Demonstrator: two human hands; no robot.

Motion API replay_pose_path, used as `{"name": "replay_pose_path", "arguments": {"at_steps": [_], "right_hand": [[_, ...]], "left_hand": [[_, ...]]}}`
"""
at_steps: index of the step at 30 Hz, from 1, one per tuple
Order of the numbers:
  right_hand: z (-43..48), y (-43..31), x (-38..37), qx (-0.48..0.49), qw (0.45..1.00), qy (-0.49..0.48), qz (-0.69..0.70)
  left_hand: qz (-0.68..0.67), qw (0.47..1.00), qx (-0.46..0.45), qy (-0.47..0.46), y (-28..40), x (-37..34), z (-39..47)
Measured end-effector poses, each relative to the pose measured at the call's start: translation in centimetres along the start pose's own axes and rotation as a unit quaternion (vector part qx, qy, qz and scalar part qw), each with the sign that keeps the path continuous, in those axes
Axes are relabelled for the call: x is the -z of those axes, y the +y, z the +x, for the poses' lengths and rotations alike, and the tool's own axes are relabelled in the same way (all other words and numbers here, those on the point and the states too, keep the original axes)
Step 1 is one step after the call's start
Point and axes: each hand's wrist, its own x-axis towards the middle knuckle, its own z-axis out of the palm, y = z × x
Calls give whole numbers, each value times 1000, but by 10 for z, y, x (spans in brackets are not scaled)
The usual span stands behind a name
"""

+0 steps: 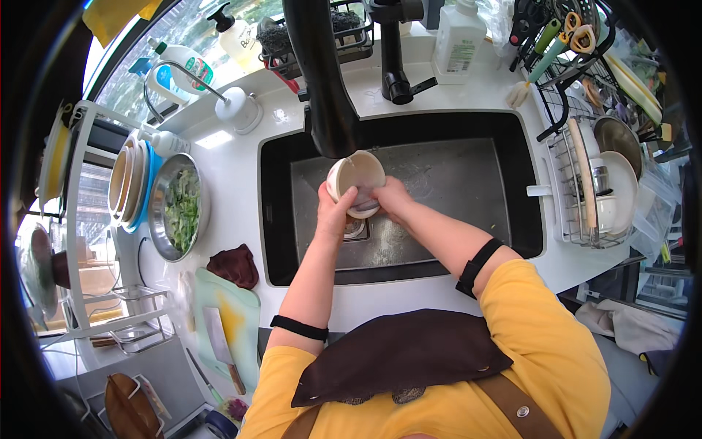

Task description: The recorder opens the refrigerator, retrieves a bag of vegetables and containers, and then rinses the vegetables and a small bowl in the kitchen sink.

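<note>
Over the kitchen sink (449, 181), a pale bowl (346, 171) is tilted beneath the black faucet head (335, 131), and water seems to fall into it. My left hand (334, 211) grips the bowl's left side with the thumb over the rim. At the bowl's right side is my right hand (392, 197), its fingertips partly inside; whether they hold anything else cannot be told. Below the bowl, the sink drain (355, 229) is partly visible.
Left of the sink stand a steel bowl of leafy greens (184, 211), a dark cloth (235, 266) and a cutting board (241, 307) with a cleaver (218, 335). A dish rack (581, 186) holds dishes at right. Bottles, including a white jug (459, 44), line the back ledge.
</note>
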Motion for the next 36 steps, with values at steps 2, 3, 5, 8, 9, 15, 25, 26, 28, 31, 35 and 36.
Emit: {"name": "replay_pose_path", "arguments": {"at_steps": [2,3,5,8,9,15,25,26,28,31,35,36], "right_hand": [[-6,-26,5,279,873,-20,-399],[-10,-35,3,278,874,-16,-398],[-21,-48,-19,535,474,-124,-688],[-24,-57,-28,617,467,-141,-617],[-19,-58,-20,641,508,-82,-570],[-23,8,-9,-32,985,58,-160],[-49,-10,-16,343,829,-11,-443],[-50,-5,-22,418,762,-7,-494],[-41,-3,-32,322,759,-27,-565],[-46,1,-43,296,720,-66,-624],[-66,-14,-34,196,614,-277,-712],[-70,-15,-31,236,506,-217,-801]], "left_hand": [[178,982,51,-38,16,12,5],[308,944,107,-58,30,7,5],[291,938,173,-77,34,-5,-2],[243,969,33,-4,-9,8,6],[249,968,-19,15,-8,3,3],[256,946,-173,101,-12,-7,3],[-32,998,36,46,11,21,-11],[-33,998,36,50,11,22,-15],[-42,997,69,-2,14,9,-24],[-69,995,71,-2,-2,11,-20],[-60,992,99,52,1,22,-24],[-57,993,94,50,3,23,-24]]}}
